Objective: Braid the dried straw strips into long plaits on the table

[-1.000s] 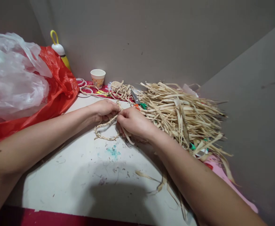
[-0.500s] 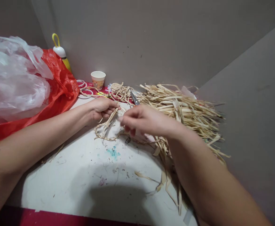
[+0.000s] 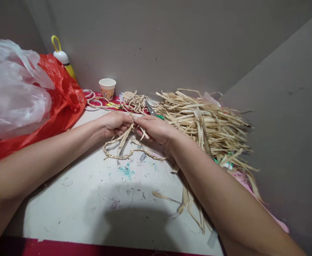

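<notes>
We find the left hand point(image 3: 117, 123) and right hand point(image 3: 153, 127) pinching the braided cord point(image 3: 123, 156) fingertip-close, presumably for tension, near the table's point(image 3: 65, 213) far edge; dry strips point(image 3: 211, 124) lie rightward, apparently for reach.

Grey walls point(image 3: 286, 106), white work surface point(image 3: 73, 209), dim light.
We see dark specks point(image 3: 156, 59) on the back wall point(image 3: 118, 42), soft shadow point(image 3: 137, 224) across the surface.

Arms point(image 3: 57, 155) forward, fingers point(image 3: 126, 120) close together

Beige braid point(image 3: 130, 153), pale straw-coloured strips point(image 3: 193, 119), orange-patterned white cup point(image 3: 107, 89), bright red bag point(image 3: 67, 97), milky-white bag point(image 3: 14, 97), yellow-and-white bottle point(image 3: 62, 57)
</notes>
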### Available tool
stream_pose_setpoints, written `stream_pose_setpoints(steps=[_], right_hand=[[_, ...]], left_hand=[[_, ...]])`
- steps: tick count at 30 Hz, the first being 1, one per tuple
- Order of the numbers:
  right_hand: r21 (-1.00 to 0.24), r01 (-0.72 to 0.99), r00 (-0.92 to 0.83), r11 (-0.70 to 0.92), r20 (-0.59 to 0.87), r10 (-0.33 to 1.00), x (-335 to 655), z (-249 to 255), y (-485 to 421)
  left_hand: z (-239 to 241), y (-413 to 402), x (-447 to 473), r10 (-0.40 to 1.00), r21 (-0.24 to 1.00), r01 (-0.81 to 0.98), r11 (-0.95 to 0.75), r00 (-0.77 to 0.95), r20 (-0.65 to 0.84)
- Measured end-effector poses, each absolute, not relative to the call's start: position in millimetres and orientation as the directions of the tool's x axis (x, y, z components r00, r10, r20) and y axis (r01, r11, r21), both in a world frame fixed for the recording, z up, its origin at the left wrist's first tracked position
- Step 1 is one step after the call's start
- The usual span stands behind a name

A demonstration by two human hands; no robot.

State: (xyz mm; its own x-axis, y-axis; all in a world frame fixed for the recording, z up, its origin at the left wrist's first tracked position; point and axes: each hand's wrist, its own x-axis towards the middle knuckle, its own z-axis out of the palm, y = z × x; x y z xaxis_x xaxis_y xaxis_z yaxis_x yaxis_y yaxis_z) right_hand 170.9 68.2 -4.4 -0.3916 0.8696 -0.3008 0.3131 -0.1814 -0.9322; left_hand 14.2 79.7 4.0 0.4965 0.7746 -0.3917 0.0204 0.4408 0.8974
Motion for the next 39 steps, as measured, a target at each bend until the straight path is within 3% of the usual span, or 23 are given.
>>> stream_pose_setpoints(steps=[10,16,22,30,36,39], right_hand=[[-0.892,0.159,-0.448,-0.423,-0.447,0.774,178,0,73],[-0.892,0.102,-0.423,-0.441,-0.44,0.792,178,-2,74],[-0.901,0.133,-0.323,-0.413,-0.434,0.841,173,-3,71],[-0.868,0.018,-0.396,-0.497,-0.462,0.794,171,-9,70],[-0.879,-0.059,-0.407,-0.474,-0.412,0.815,171,-13,69],[-0.879,-0.025,-0.366,-0.475,-0.435,0.823,169,-15,68]], left_hand=[[6,75,14,0.761,0.938,0.111,0.328,0.558,-0.332],[7,69,15,0.847,0.928,0.369,0.046,0.478,-0.232],[18,67,13,0.864,0.697,0.644,-0.314,0.499,-0.071],[21,63,14,0.859,0.458,0.77,-0.443,0.511,-0.028],[17,45,23,0.86,0.045,0.861,-0.507,0.508,-0.039],[13,37,28,0.859,-0.046,0.859,-0.51,0.507,-0.07]])
